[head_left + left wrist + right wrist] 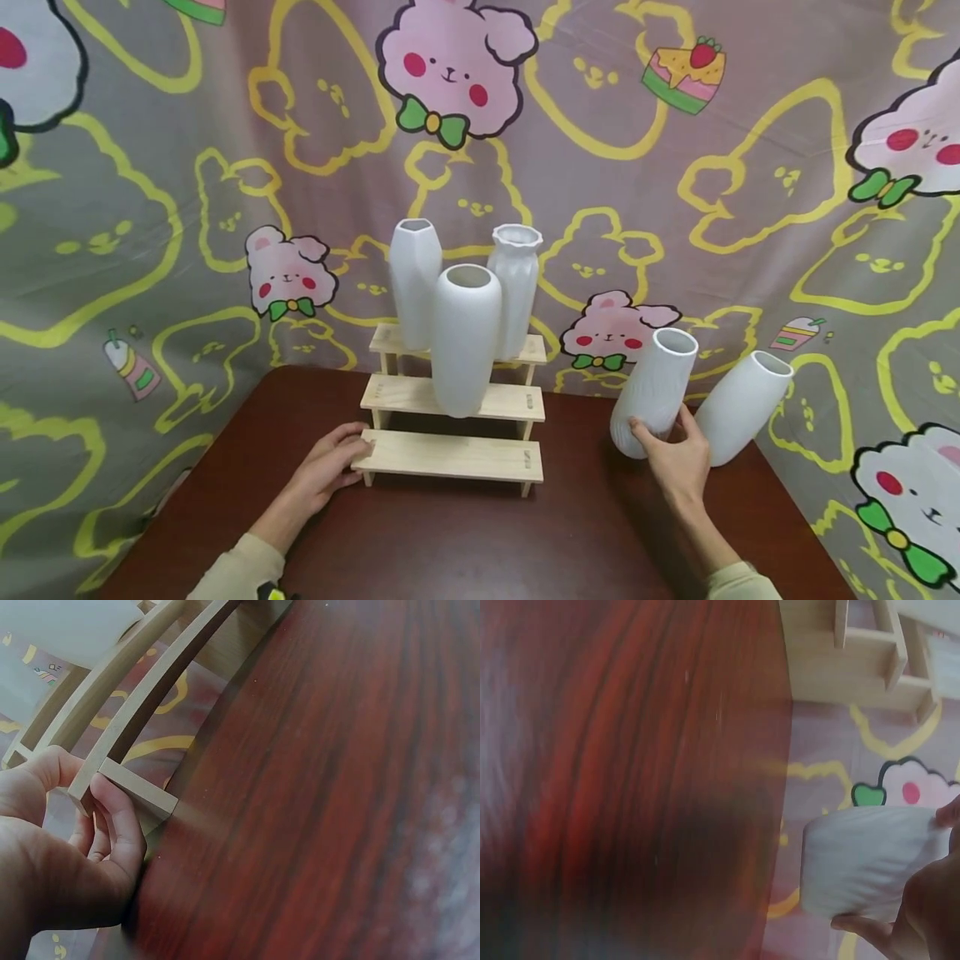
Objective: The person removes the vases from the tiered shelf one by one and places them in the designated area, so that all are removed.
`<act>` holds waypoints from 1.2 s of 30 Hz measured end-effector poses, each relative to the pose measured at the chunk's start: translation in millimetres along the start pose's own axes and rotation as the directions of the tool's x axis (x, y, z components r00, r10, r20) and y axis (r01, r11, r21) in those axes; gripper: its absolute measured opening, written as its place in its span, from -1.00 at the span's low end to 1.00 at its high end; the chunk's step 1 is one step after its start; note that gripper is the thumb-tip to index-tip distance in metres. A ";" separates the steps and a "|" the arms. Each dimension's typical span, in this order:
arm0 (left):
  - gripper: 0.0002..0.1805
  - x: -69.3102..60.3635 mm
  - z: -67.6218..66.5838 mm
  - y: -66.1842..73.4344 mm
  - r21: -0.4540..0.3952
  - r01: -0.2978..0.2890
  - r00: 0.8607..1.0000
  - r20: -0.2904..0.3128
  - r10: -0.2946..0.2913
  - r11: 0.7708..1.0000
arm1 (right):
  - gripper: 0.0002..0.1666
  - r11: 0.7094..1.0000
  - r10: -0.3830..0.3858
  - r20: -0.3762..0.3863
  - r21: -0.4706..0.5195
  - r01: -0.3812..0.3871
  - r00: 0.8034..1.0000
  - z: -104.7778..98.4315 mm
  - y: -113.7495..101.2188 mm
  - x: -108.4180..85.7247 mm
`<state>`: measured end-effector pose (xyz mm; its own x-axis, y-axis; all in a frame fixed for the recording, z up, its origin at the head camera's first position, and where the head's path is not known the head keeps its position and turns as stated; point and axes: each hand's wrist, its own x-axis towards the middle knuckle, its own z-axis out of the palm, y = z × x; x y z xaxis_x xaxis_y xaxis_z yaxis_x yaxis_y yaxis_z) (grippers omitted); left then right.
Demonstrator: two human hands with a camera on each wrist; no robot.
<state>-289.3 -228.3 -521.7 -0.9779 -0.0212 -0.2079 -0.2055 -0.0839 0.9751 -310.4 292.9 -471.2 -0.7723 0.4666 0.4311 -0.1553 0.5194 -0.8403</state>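
In the head view, my left hand (328,467) holds the left end of the lowest step of a three-tier wooden display stand (450,456). The left wrist view shows thumb and finger pinching the board end (88,776) beside its leg. My right hand (678,458) grips a white vase with fine ribs (656,392) low on its body, thumb on one side and fingers on the other. That vase leans to the right; whether its base touches the table I cannot tell. The right wrist view has the same ribbed vase (870,859) between thumb and fingers.
A smooth white vase (467,342) stands on the middle step. On the top step are a faceted vase (415,283) and one with a ruffled rim (516,292). Another white vase (744,408) is right of my right hand. A patterned curtain (480,183) hangs behind the dark table (465,550).
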 end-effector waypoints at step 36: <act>-0.41 0.4 1.5 0.6 -0.019 0.000 1.000 -0.001 0.000 1.000 | -0.14 0.990 0.136 -0.060 -0.012 -0.137 0.989 -0.3 35.0 29.1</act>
<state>-289.9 -226.8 -521.0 -0.9778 -0.0218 -0.2082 -0.2050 -0.1027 0.9734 -338.1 324.9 -488.0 -0.7480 0.5750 0.3315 -0.0401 0.4593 -0.8873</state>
